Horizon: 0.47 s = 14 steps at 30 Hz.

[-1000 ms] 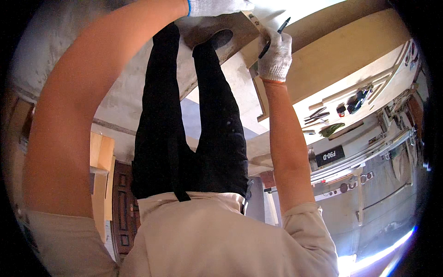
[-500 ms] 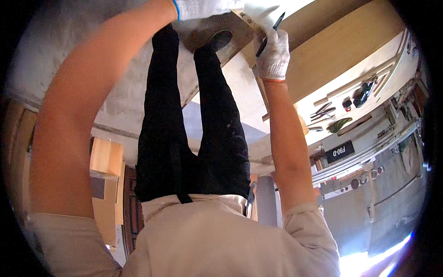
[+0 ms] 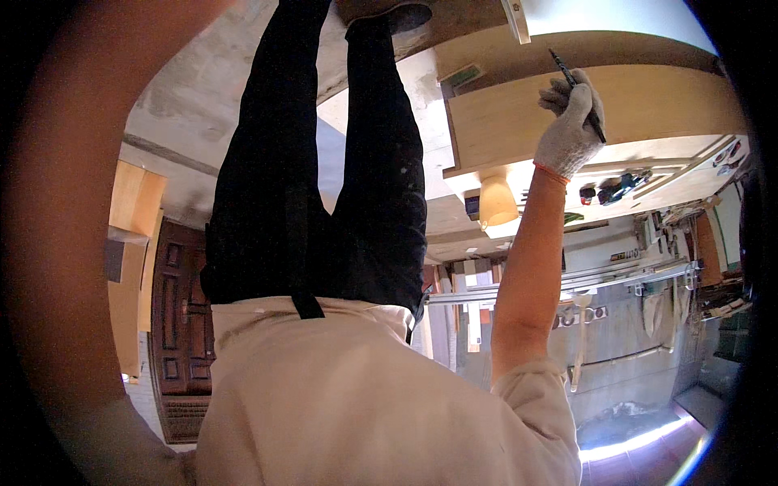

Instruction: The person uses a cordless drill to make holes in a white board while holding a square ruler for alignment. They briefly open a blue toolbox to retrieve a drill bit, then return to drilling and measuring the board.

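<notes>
My right hand (image 3: 570, 125), in a white knit glove, is closed around a dark pencil (image 3: 575, 85) whose tip points up and to the left. It hovers over a pale wooden board (image 3: 494, 121). A light metal straightedge (image 3: 516, 20) lies at the board's upper edge, apart from the hand. My left forearm (image 3: 73, 202) fills the left side of the picture and runs out at the top, so my left hand is hidden. My black trousers (image 3: 324, 178), beige shirt (image 3: 348, 397) and one dark shoe (image 3: 409, 14) fill the middle.
A dark panelled wooden door (image 3: 178, 324) stands at the lower left beside light wood panels (image 3: 130, 219). Tools (image 3: 620, 186) lie on a bench at the right, with metal rails (image 3: 583, 279) and clutter beyond. A tan rounded object (image 3: 496, 202) sits below the board. The floor is grey concrete (image 3: 203, 97).
My right hand has come down and to the right, away from the straightedge, with the pencil still in it. My gloved left hand has gone out of view at the top.
</notes>
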Available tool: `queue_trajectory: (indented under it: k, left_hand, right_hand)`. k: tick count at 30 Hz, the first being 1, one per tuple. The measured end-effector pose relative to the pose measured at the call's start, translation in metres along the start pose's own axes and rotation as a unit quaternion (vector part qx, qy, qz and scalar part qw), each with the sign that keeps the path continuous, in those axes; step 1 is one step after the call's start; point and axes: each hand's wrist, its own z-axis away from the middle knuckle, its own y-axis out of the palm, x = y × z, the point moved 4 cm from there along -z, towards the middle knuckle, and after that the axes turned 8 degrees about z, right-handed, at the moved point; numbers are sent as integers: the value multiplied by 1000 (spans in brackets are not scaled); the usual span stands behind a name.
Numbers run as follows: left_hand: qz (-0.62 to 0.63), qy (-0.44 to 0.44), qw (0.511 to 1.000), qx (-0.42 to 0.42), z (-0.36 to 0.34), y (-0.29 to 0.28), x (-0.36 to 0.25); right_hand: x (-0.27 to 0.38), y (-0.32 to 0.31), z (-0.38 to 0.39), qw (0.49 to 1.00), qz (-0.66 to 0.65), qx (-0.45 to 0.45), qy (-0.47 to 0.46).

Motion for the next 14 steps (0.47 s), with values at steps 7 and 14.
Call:
queue_trajectory:
  k: [7, 14]
  left_hand:
    - [-29, 20, 999, -41, 3, 2, 1]
    - [7, -51, 998, 33, 1, 6, 6]
  right_hand:
    - [19, 18, -18, 998, 2, 48, -32]
    - [17, 32, -31, 995, 13, 94, -19]
